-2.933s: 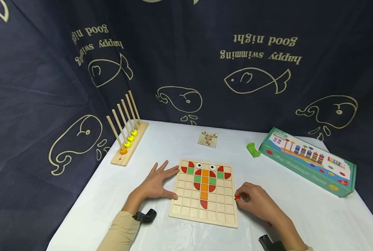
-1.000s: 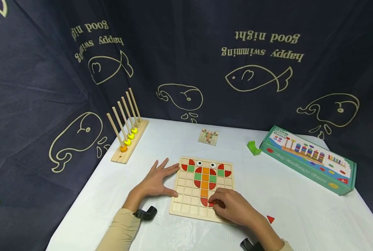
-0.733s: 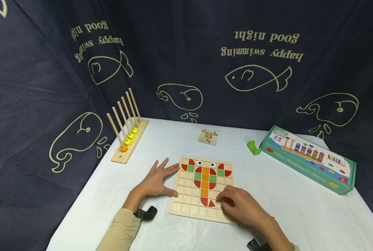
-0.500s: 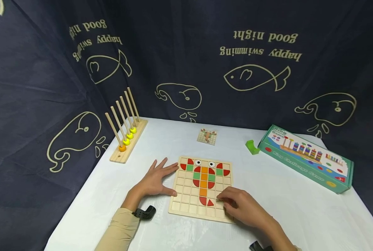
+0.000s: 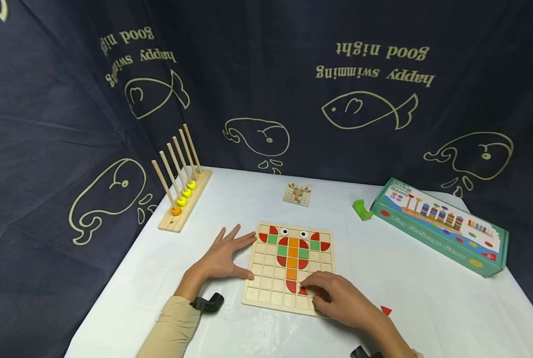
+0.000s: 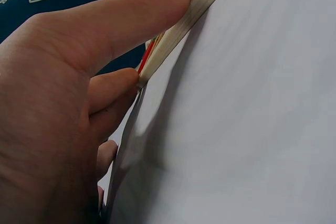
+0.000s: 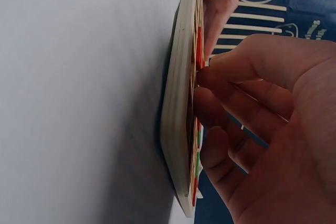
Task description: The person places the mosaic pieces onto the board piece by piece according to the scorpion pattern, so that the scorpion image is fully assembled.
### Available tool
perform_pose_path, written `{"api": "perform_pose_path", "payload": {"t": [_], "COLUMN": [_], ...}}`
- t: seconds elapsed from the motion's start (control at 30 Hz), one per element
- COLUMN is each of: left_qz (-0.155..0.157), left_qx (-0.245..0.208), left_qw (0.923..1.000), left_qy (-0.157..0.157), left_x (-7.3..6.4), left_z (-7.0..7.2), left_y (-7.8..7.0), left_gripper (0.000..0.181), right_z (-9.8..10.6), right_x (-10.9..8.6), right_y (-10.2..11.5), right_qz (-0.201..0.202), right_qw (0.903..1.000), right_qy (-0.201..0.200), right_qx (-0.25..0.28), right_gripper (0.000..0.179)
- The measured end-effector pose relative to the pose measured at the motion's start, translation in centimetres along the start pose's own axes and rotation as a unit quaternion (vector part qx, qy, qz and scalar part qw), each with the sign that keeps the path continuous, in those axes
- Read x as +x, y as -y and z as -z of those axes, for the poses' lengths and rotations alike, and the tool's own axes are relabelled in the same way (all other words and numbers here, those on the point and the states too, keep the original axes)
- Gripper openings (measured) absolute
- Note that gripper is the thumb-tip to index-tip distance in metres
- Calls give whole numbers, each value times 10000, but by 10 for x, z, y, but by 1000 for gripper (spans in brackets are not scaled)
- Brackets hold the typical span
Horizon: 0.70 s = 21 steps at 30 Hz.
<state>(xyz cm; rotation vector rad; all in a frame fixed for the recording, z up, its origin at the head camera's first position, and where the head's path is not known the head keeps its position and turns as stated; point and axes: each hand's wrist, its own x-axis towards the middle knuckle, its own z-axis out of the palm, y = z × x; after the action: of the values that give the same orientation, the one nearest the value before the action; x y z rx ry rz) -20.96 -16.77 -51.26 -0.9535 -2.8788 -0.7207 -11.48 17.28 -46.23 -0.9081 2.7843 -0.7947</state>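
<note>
A square wooden grid board (image 5: 266, 298) lies before me, with red, green and orange pieces and two eye pieces forming a creature. My left hand (image 5: 221, 258) rests along its left edge, fingers spread, thumb and a fingertip on the rim. In the left wrist view the thumb lies on the board's edge (image 6: 194, 19). My right hand (image 5: 338, 298) is over the lower right of the board, its fingertips touching a small red triangle (image 5: 303, 292) beside the red quarter-round piece (image 5: 291, 286). Thumb and index finger stand apart there. Another red triangle (image 5: 385, 310) lies on the table by the right forearm.
A small pattern card (image 5: 297, 194) lies beyond the board. At the back left stands a wooden peg rack (image 5: 178, 219) with yellow and orange beads. A green curved block (image 5: 362, 210) sits next to a green game box (image 5: 441, 228) on the right.
My right hand carried a red triangle from the board's right side onto the grid, let it go, drew back slightly, then returned its fingertips to it. The left hand stayed put.
</note>
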Motion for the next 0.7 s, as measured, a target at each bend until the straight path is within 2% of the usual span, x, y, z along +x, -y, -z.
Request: {"api": "perform_pose_path", "payload": {"t": [0.23, 0.4, 0.7], "left_qz": [23, 46, 33], "left_qx": [-43, 12, 17], "left_qw": [10000, 10000, 10000], "left_qy": [53, 79, 31], "left_x": [-1, 0, 0], "left_z": [2, 2, 0], "left_y": [-1, -1, 1], "left_gripper": [107, 107, 108], "right_z": [2, 0, 0], "right_x": [-2, -3, -1], "right_y": [1, 3, 5], "right_qz": [-100, -22, -118], "right_qw": [9998, 9998, 9998], "right_qy": [-14, -6, -89], "right_qx": [199, 179, 102], "right_gripper": [32, 31, 29]}}
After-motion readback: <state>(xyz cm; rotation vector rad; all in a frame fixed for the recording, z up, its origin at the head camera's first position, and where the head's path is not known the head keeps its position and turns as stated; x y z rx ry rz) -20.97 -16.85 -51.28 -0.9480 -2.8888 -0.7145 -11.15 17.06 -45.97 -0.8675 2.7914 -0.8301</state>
